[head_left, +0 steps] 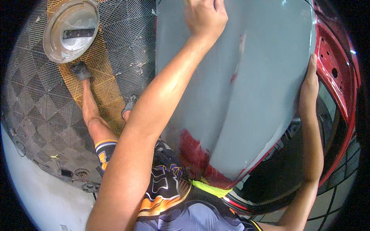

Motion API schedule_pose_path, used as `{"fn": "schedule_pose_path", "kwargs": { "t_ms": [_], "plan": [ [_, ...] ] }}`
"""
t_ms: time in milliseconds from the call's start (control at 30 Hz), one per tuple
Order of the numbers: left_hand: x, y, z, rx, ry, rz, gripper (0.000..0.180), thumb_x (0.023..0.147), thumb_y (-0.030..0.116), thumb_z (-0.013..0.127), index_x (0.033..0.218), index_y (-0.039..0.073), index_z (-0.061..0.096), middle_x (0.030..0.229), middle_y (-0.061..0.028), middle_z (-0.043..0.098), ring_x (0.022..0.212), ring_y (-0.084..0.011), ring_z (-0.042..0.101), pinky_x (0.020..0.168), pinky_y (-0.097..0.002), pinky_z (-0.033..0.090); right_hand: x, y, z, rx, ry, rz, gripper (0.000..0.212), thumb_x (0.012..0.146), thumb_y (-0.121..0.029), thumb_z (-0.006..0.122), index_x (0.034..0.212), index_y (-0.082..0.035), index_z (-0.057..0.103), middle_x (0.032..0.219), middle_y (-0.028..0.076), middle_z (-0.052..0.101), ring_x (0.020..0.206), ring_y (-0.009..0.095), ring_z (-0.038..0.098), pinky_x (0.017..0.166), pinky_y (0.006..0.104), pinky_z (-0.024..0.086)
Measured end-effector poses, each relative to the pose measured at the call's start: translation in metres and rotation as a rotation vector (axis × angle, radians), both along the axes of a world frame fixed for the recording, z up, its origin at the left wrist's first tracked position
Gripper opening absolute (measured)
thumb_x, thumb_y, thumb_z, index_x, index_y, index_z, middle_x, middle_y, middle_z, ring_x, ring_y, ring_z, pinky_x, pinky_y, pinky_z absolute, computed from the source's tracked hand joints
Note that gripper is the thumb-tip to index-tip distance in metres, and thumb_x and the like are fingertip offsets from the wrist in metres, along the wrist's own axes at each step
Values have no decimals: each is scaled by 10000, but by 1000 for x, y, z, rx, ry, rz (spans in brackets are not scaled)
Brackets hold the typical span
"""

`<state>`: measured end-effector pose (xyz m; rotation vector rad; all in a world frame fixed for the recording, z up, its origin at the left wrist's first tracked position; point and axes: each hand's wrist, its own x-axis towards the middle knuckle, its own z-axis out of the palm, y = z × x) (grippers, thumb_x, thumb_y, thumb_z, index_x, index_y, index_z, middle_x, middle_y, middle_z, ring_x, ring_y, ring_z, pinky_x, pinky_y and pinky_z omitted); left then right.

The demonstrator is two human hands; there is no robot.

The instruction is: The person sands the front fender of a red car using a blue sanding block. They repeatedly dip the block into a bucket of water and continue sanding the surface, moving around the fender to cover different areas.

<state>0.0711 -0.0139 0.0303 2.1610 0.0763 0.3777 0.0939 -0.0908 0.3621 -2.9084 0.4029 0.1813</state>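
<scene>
In front of me is a curved car body panel [266, 88], mostly dull grey with red patches near its lower end and a thin red-and-pale streak along a crease. My left hand [206, 17] is over the panel's far part, its back toward me. Its fingers run past the upper picture edge, so whether it holds anything is hidden. My right hand [309, 90] lies along the panel's right edge, a finger stretched out; its other fingers are mostly hidden. A yellow-green cloth [212, 189] is at the panel's near end, against my body.
A round basin [50, 42] containing cloudy liquid and a dark flat bar [79, 33] stands at the far left. Grey and yellow grated tiles [102, 65] cover the floor. Right of the panel are a red car frame [337, 77] with holes and a dark opening [277, 169].
</scene>
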Motion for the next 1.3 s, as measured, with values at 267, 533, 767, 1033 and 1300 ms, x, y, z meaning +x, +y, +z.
{"fn": "schedule_pose_path", "kwargs": {
  "t_ms": [267,533,767,1033,1300],
  "plan": [
    [-81,6,101,-527,-60,216,369,902,200,702,1259,104,684,925,-203,541,813,-355,533,715,-452,451,-13,-15,7,-59,-42,-41,901,995,-707,379,1342,100,579,1251,171,653,1148,221,582,1064,330,384],
    [-93,6,108,-624,-3,212,326,915,180,701,1233,112,688,925,-178,570,844,-352,561,709,-439,460,-5,-35,8,-169,-32,-25,902,984,-721,373,1358,73,582,1297,214,642,1197,249,582,1087,333,369],
    [-29,22,76,-461,-128,258,325,933,242,657,1256,201,666,995,-197,525,897,-394,555,698,-499,462,-10,1,2,-85,-68,-49,866,995,-702,380,1357,54,595,1276,200,654,1175,244,598,1066,321,391],
    [-177,-4,122,-730,19,59,448,860,95,752,1296,157,668,1027,-193,599,865,-350,562,802,-423,489,-11,-18,8,-147,-49,-147,942,974,-732,380,1369,107,547,1350,284,598,1282,312,551,1114,362,356],
    [-22,33,68,-472,-78,177,305,911,167,669,1214,166,699,1106,-184,578,986,-381,560,775,-491,470,-6,8,-1,-125,-99,-78,920,975,-724,388,1394,81,535,1379,261,589,1275,295,561,1118,351,351]
  ]
}}
